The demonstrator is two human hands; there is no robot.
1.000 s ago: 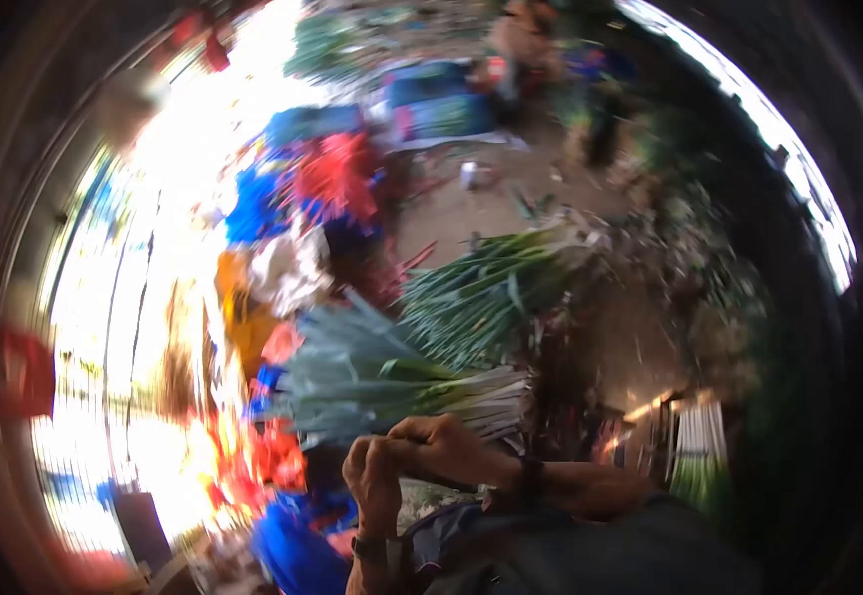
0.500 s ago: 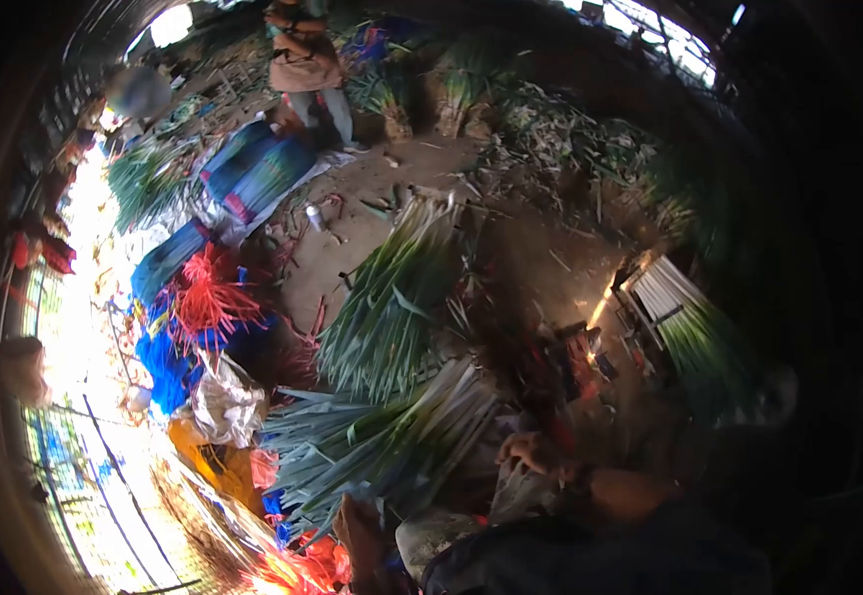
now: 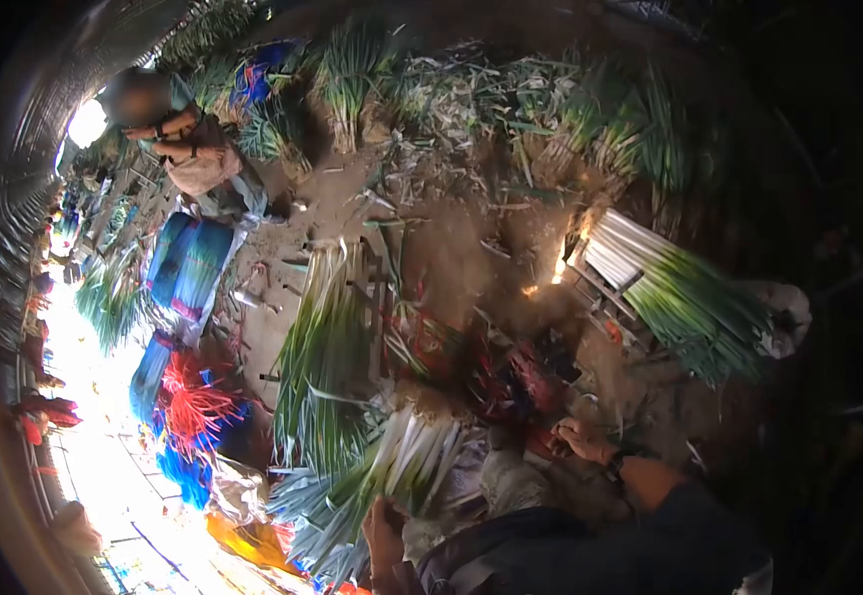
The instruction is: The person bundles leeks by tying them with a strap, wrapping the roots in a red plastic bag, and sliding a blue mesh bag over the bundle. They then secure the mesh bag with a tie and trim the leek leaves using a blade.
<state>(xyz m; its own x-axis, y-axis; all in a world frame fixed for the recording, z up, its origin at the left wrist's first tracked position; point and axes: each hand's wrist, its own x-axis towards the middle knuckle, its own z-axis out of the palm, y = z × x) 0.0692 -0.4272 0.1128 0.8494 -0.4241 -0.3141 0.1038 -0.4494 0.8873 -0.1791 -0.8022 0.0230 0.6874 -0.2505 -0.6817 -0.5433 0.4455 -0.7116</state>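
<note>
Green onions point(image 3: 416, 451) lie in a loose pile directly in front of the person's knees, their pale stalks and rooty ends pointing away and their leaves fanning toward the lower left. The left hand point(image 3: 384, 534) is at the near edge of this pile, seen mostly from the back; I cannot tell whether it is open or closed, or whether it touches the leaves. The right hand point(image 3: 580, 438), with a dark band point(image 3: 618, 460) at the wrist, has its fingers curled beside red strips point(image 3: 535, 377); whether it grips one cannot be made out. Just beyond the pile, a second bunch point(image 3: 322, 342) rests on the earthen floor point(image 3: 451, 233), white ends outward. To the right, a long white-stalked bundle point(image 3: 674, 288) lies across a low rack point(image 3: 605, 288). At the upper left, a co-worker point(image 3: 203, 164) stands with bent arms near blue-wrapped bundles point(image 3: 190, 260), with a red tuft of ties point(image 3: 193, 397) closer in.
</note>
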